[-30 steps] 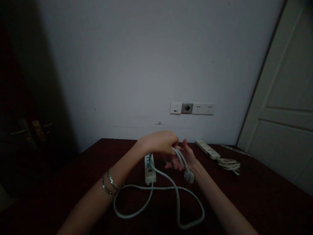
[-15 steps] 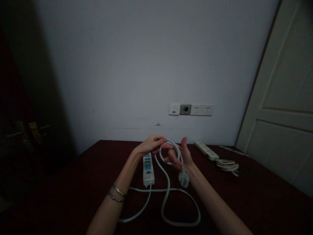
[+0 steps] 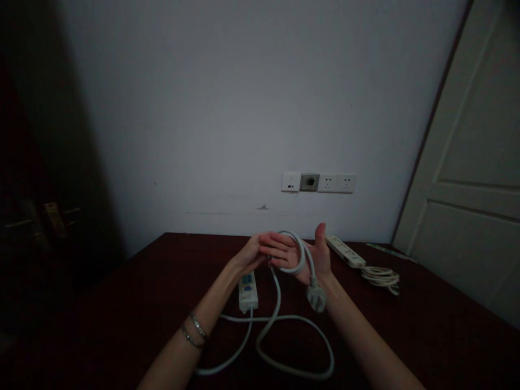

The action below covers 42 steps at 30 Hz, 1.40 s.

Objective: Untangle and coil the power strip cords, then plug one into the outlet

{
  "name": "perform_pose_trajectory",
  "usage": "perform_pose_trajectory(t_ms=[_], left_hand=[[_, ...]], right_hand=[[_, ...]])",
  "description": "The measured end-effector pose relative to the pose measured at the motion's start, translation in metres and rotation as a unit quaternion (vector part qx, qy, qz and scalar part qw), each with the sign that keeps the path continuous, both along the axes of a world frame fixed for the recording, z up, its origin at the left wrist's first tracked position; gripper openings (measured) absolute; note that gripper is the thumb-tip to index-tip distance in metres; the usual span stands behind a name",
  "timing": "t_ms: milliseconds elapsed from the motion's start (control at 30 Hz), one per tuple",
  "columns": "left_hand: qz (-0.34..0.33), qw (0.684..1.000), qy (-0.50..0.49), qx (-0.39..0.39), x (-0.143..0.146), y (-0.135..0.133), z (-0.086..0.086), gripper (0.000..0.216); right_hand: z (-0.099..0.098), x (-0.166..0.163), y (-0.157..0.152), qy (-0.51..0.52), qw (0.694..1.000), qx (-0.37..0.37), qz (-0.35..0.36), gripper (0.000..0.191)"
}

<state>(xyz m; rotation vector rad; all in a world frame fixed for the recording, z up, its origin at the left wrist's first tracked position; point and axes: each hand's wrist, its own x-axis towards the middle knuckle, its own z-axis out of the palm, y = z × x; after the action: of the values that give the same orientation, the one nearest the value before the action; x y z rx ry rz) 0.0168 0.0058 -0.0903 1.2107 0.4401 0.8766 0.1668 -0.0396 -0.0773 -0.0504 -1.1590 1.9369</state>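
Note:
My right hand (image 3: 303, 254) is raised palm-in with its fingers stretched out, and a white cable (image 3: 280, 317) is looped around them. The cable's plug (image 3: 316, 297) hangs below that wrist. My left hand (image 3: 251, 253) pinches the cable just left of the right fingers. The rest of the cable lies in loose curves on the dark red table (image 3: 122, 303) and runs to a white power strip (image 3: 247, 290) with blue sockets, lying under my left hand. Bracelets sit on my left wrist.
A second white power strip (image 3: 345, 251) with its coiled cord (image 3: 381, 276) lies at the table's back right. Wall sockets (image 3: 319, 182) are on the white wall behind. A white door (image 3: 475, 179) stands at the right, a dark door at the left.
My left hand has carried the cable around my right hand's fingers, forming a loop there. The slack on the table has drawn in, and the plug has stayed hanging by the right wrist.

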Motion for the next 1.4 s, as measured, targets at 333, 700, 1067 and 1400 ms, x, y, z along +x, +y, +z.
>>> perform_pose_trajectory(t_ms=[333, 700, 1067, 1400], left_hand=[[-0.061, 0.993, -0.035, 0.090, 0.003, -0.009, -0.001, 0.039], [0.020, 0.983, 0.019, 0.184, 0.001, -0.010, 0.003, 0.033], [-0.006, 0.969, 0.105, 0.222, -0.001, -0.016, 0.011, 0.034], [-0.124, 0.990, 0.027, 0.064, 0.003, -0.004, -0.010, 0.039]], right_hand=[[-0.002, 0.004, 0.001, -0.004, 0.998, 0.001, -0.068, 0.108], [-0.004, 0.010, 0.004, 0.000, 0.998, 0.028, -0.047, 0.108], [-0.016, 0.015, 0.018, 0.016, 0.999, 0.034, -0.007, 0.093], [-0.016, 0.022, 0.021, -0.010, 0.991, 0.036, -0.128, 0.064]])
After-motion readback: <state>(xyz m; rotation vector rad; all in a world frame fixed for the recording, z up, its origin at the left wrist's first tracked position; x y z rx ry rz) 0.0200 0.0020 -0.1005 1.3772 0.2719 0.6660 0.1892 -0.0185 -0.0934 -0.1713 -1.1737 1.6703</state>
